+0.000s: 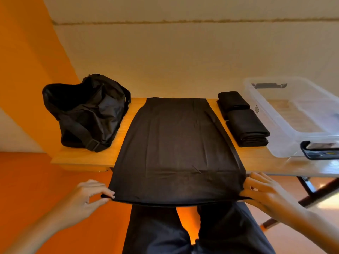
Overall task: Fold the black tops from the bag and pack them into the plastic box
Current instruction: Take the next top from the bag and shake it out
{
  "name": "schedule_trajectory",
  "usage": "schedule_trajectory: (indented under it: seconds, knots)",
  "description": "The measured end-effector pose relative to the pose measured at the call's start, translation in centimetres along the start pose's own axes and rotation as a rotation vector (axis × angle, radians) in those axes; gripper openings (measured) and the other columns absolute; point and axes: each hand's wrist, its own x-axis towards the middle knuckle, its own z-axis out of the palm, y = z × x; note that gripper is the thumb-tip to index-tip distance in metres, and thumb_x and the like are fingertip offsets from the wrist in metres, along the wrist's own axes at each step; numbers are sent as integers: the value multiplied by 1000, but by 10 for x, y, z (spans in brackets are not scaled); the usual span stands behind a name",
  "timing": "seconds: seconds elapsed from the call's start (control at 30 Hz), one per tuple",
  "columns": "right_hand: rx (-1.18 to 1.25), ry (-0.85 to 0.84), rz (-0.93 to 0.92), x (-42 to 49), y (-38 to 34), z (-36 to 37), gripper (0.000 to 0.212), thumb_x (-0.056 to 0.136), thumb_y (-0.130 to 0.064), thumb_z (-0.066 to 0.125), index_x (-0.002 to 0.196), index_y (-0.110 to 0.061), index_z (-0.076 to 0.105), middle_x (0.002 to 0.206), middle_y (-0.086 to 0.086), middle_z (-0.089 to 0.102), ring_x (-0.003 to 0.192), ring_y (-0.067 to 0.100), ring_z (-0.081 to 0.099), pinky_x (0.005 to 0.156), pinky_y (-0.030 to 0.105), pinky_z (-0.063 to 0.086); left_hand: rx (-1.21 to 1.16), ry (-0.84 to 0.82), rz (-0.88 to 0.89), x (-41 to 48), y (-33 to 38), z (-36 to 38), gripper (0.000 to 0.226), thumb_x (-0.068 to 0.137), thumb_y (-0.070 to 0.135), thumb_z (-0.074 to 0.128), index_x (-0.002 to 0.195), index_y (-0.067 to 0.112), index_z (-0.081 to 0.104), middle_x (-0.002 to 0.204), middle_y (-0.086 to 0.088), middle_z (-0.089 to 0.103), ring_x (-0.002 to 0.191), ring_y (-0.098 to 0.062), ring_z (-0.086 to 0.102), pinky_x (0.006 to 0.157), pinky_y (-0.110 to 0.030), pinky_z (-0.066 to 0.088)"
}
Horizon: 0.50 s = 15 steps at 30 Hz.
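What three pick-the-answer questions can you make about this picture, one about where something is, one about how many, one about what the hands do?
1. Where is the floppy black fabric bag?
A. On the floor.
B. On the wooden table, left of the spread-out black top.
C. Under the table.

2. How many piles of folded black tops lie beside the clear plastic box?
A. None.
B. Two.
C. Five.

3. What are the left hand and right hand doing?
A. Pinching the spread-out top's near corners.
B. Zipping the bag.
C. Lifting the box.

Answers: 1 B, the bag sits at the table's left end. 2 B, two piles lie one behind the other. 3 A, each hand grips one hem corner.
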Motion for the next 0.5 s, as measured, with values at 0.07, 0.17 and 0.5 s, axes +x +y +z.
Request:
schedule_trajectory:
  seconds: [0.07,0.17,0.5]
  knots:
    - [61,9,92,7,1,-1,23,98,-38,57,90,-25,75,99,-11,66,92,7,57,80,22,42,-15,-10,3,-3,-3,0,38,87,24,78,95,60,72,106,35,68,113,10,54,87,-22,48]
    - [117,-2,141,14,11,-2,27,103,-42,51,99,-27,73,99,-19,64,92,-1,61,77,23,50,-93,-14,-3,0,8,-13,18,89,43,68,101,56,69,105,29,68,101,10,58,86,-24,47]
    - [76,135,462,284,148,-126,25,99,-30,64,102,-8,76,86,6,69,79,24,64,78,35,53,-304,569,-15,210,103,-181,18,105,15,57,91,26,60,96,5,63,81,-11,65,63,-18,52]
